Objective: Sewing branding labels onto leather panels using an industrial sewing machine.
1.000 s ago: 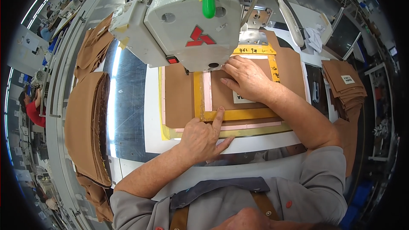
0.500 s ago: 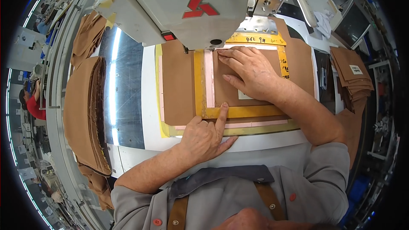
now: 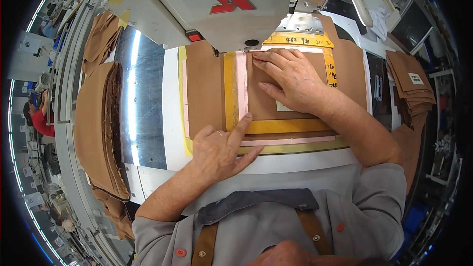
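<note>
A yellow frame [image 3: 286,126] lies over brown fabric [image 3: 206,88] beneath a large sewing machine head [image 3: 212,15]. Inside the frame is a smaller brown fabric piece [image 3: 261,103], with a pink strip [image 3: 242,83] along its left side. My right hand [image 3: 298,81] rests on this piece, fingers stretched toward its upper left corner; it partly covers a pale label [image 3: 282,107]. Near the frame's lower left corner, my left hand [image 3: 214,150] has its index fingertip at the lower end of the pink strip. Its thumb is extended toward the frame's lower edge.
Folded brown fabric [image 3: 96,128] is stacked at the left, beside a shiny metal surface [image 3: 143,98]. More brown pieces [image 3: 406,79] hang at the right, the top one bearing a label. A dark screen [image 3: 415,24] stands at the far right.
My left hand has shifted left and slightly away from me, its index fingertip moving from the fabric piece's lower edge to the pink strip's end. My right hand stays nearly in place.
</note>
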`<state>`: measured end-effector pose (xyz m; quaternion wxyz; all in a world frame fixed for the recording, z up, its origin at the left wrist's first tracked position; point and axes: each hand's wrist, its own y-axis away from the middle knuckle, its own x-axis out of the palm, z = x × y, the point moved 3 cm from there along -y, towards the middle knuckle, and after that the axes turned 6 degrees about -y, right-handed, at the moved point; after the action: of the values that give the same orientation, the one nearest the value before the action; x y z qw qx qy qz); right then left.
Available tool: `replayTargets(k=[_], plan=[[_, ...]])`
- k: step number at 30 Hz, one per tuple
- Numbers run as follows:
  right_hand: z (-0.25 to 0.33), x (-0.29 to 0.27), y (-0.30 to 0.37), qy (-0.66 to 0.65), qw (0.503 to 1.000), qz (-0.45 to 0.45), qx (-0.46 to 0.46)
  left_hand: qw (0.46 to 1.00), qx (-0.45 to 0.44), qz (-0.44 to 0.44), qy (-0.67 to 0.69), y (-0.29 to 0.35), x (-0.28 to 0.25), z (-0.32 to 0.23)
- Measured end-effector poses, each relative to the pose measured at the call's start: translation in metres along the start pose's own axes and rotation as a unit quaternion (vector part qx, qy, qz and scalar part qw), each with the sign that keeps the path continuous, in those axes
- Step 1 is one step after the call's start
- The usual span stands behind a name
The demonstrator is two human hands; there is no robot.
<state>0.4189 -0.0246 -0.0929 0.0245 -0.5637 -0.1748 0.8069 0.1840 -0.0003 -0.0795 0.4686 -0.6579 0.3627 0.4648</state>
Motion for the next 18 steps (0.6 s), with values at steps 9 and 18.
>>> replayTargets(k=[9, 18], plan=[[-0.001, 0.003, -0.001, 0.004, 1.000, -0.003, 0.001, 0.997, 0.030, -0.065, -0.016, -0.054, 0.001, 0.043], [0.004, 0.002, 0.003, 0.003, 1.000, -0.006, -0.005, 0.997, 0.030, -0.018, -0.062, -0.076, 0.026, 0.036]])
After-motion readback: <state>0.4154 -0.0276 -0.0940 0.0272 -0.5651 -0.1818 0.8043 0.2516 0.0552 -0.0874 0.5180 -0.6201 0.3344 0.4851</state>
